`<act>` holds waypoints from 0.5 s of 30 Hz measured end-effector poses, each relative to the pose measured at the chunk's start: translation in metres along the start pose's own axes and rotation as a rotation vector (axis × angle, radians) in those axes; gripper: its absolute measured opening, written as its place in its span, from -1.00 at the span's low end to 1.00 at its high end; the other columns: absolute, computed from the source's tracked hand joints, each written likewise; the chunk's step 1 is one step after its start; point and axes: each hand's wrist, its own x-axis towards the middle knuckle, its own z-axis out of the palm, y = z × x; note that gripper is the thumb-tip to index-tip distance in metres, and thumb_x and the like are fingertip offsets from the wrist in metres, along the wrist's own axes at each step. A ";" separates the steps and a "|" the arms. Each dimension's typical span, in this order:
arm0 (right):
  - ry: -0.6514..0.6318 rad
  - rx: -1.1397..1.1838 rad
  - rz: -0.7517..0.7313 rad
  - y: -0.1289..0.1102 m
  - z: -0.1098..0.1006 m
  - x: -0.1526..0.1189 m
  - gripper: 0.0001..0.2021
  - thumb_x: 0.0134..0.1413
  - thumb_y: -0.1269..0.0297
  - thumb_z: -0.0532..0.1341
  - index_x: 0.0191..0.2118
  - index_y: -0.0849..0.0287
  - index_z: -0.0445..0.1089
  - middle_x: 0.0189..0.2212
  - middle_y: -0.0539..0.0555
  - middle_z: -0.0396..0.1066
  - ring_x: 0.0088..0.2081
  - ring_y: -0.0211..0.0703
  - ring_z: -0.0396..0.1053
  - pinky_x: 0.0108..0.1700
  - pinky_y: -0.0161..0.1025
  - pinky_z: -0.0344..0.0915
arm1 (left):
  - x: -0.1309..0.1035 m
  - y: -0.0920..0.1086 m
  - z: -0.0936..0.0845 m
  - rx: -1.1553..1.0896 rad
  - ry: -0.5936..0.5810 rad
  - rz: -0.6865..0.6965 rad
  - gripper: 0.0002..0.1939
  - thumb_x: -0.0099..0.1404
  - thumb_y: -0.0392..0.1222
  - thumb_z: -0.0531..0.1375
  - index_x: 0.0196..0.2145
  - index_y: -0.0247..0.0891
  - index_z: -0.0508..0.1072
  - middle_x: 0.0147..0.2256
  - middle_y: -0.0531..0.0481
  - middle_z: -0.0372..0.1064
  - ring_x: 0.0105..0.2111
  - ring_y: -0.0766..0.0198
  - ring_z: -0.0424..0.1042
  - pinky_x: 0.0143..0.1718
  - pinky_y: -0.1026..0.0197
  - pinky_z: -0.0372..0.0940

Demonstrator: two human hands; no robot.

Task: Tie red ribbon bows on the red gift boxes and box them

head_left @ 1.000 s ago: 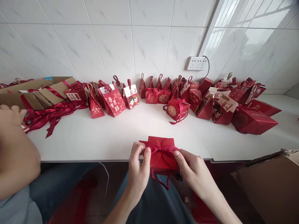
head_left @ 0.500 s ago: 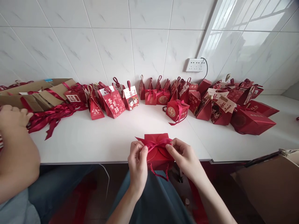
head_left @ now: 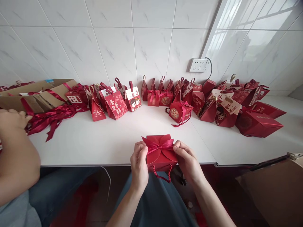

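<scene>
Ribbon bow [head_left: 159,147] on the red box [head_left: 163,165], lower centre of the frame at the tabletop [head_left: 106,142] edge, is pinched between closed fingertips of the left hand [head_left: 139,162] and right hand [head_left: 189,160]; equal, gentle outward tension best keeps the loops level.

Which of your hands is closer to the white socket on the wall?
The right hand. It pinches the right side of the bow, nearly in line with the socket; the left hand, at the bow's left side, is farther left.
</scene>
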 end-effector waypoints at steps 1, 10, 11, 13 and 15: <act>0.002 0.041 0.012 0.001 0.000 0.000 -0.68 -0.03 0.15 0.24 -0.58 0.14 0.12 -0.61 -0.10 0.00 -0.55 -0.30 -0.09 -0.49 -0.33 -0.08 | 0.000 -0.001 0.000 -0.005 -0.001 0.003 -0.81 0.27 -0.14 0.04 -0.47 -0.20 0.14 -0.42 0.08 0.03 -0.45 0.37 0.13 -0.40 0.32 0.17; 0.033 0.285 0.053 0.010 -0.002 0.002 -0.64 -0.15 0.20 0.32 -0.63 0.16 0.10 -0.64 -0.11 -0.10 -0.57 -0.32 -0.18 -0.52 -0.33 -0.18 | -0.003 -0.007 0.002 -0.049 0.049 0.028 -0.78 0.27 -0.10 0.06 -0.49 -0.21 0.18 -0.45 0.08 0.10 -0.47 0.37 0.16 -0.42 0.33 0.19; 0.041 0.303 0.046 0.010 -0.002 0.001 -0.65 -0.16 0.20 0.33 -0.63 0.16 0.10 -0.64 -0.11 -0.10 -0.57 -0.32 -0.17 -0.52 -0.33 -0.18 | -0.003 -0.007 0.002 -0.055 0.060 0.034 -0.77 0.26 -0.08 0.07 -0.49 -0.22 0.19 -0.46 0.08 0.10 -0.47 0.37 0.17 -0.42 0.33 0.19; 0.044 0.319 0.026 0.012 -0.002 0.000 -0.64 -0.16 0.19 0.33 -0.63 0.16 0.10 -0.63 -0.10 -0.08 -0.57 -0.32 -0.16 -0.52 -0.33 -0.16 | -0.001 -0.007 0.003 -0.062 0.073 0.037 -0.75 0.24 -0.05 0.10 -0.50 -0.22 0.21 -0.47 0.08 0.12 -0.47 0.36 0.19 -0.42 0.32 0.19; 0.019 0.274 0.005 0.014 -0.004 -0.001 -0.64 -0.12 0.17 0.32 -0.61 0.15 0.11 -0.63 -0.09 -0.05 -0.56 -0.31 -0.13 -0.51 -0.32 -0.13 | 0.001 -0.006 0.001 -0.050 0.055 0.016 -0.74 0.23 -0.02 0.11 -0.49 -0.22 0.23 -0.47 0.07 0.16 -0.47 0.35 0.22 -0.41 0.31 0.20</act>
